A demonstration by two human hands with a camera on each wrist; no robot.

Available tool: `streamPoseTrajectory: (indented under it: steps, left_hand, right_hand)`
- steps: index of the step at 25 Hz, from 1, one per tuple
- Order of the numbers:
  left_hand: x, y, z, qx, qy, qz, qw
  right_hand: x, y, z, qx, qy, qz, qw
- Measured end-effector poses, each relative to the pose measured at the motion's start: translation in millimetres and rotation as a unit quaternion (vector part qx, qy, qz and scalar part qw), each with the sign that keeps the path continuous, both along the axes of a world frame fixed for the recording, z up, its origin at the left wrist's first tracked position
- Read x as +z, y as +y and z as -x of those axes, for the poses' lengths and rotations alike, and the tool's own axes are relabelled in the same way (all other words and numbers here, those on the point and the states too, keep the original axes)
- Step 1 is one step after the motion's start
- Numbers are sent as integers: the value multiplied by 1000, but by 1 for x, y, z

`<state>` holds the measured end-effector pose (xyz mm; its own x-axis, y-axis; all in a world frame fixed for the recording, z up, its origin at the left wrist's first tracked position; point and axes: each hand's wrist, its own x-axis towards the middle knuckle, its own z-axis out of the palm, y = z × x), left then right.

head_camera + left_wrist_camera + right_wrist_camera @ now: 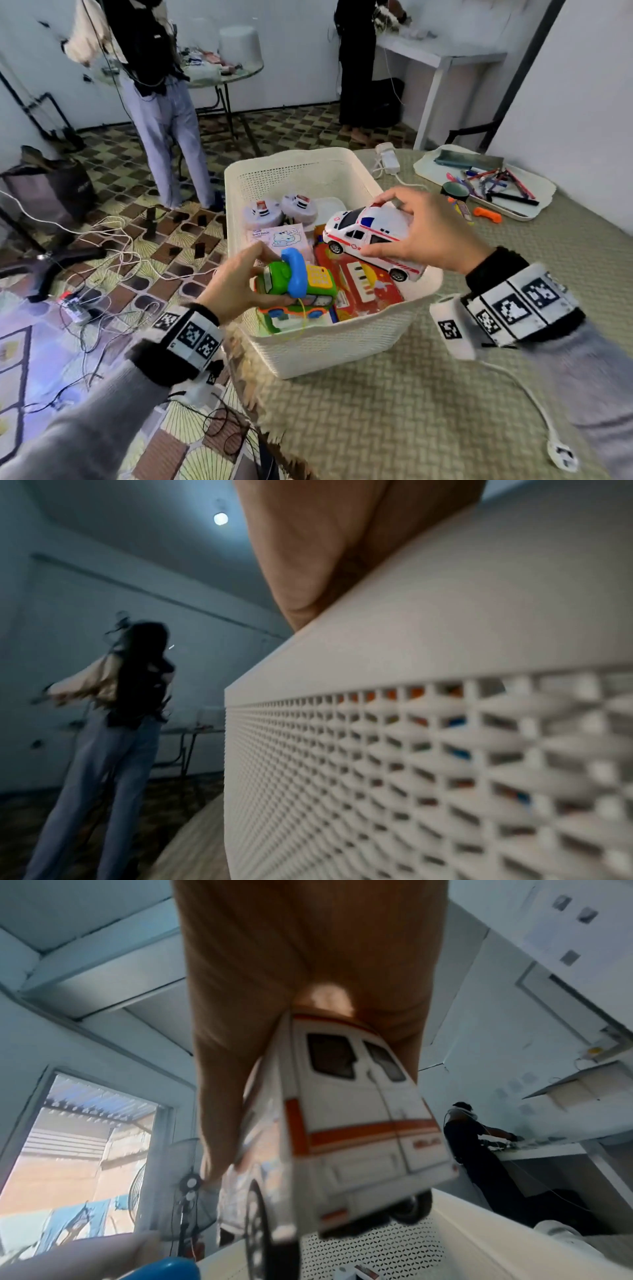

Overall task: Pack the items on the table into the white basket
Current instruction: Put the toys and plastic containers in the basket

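Gripping toy ambulance (371, 236) and toy phone car (294, 284) above filled white basket (329, 346): right hand (428, 229), left hand (236, 284).

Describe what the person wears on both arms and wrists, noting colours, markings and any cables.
Both arms wear grey sleeves with black cuffs. Each wrist carries a white band printed with black square markers; the right wrist's band is wider. A white cable trails from the right wrist unit. The hands are bare.

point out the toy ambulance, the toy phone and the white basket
toy ambulance (368, 230): head view, on its white side panel beside the windows
toy phone (295, 278): head view, on its blue handset
white basket (318, 346): head view, on the near outer wall below the rim
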<state>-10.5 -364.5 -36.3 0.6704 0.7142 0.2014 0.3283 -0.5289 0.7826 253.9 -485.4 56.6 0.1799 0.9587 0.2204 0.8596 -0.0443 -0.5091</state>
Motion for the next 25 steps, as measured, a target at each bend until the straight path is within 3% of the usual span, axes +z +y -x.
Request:
streamPoseTrajectory:
  steps: [4,6,8,13,18,22,25]
  left_hand:
    - [-3,8,-1,-69,152,-36,985]
    - [2,7,-4,-85,268,-92,955]
    - [6,8,-7,-75,326,-113,936]
    - [11,12,-3,-130,334,-72,931]
    - [23,22,9,-214,324,12,921]
    - [31,19,1,-192,308,70,929]
    - [26,9,-10,-174,324,15,930]
  right_hand:
    - [6,41,7,36,-71,85,993]
    - [6,61,10,48,-91,115,988]
    - [3,79,13,63,-101,150,982]
    - [-19,113,9,86,-104,236,962]
    - [-59,130,8,124,-27,268,955]
    - [-94,133,14,140,66,247,957]
    - [-104,134,17,167,91,247,950]
